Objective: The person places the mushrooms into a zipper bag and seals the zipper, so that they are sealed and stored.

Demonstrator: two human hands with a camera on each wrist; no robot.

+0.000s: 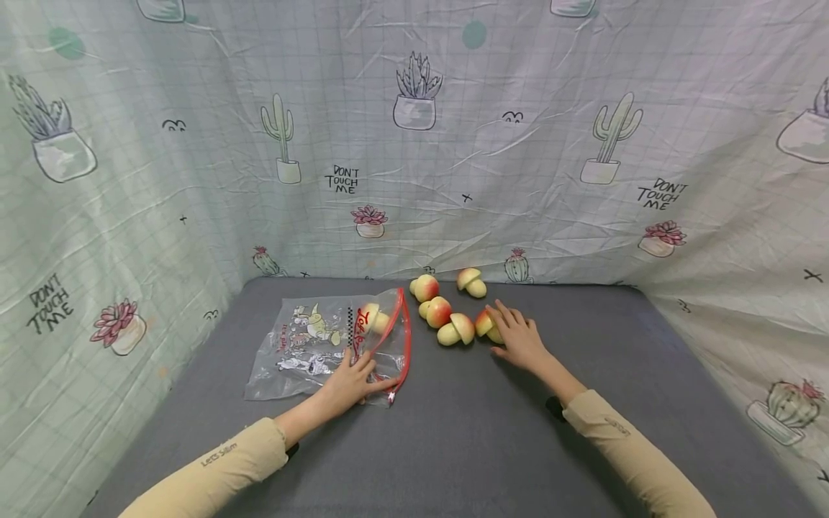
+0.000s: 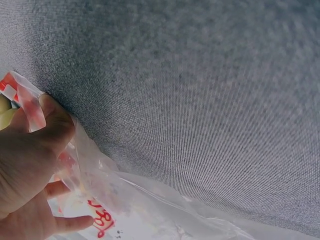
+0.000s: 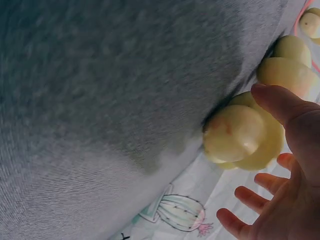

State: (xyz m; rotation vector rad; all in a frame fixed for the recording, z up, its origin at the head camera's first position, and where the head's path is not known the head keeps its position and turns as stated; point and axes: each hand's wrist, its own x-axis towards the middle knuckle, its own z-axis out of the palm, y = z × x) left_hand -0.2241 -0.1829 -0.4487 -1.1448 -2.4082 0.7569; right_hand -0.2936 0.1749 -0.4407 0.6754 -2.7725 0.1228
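The right hand spreads its fingers by a toy mushroom. The left hand pinches a bag holding another.

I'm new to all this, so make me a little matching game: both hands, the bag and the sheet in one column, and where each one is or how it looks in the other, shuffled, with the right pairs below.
Column one
1. Left hand
2. Right hand
3. Bag
4. Sheet

Column two
A. See-through, with a red edge
B. Right by a mushroom outside the bag
C. Pale, behind the table
D. Touching the bag

Right pairs: 1-D, 2-B, 3-A, 4-C
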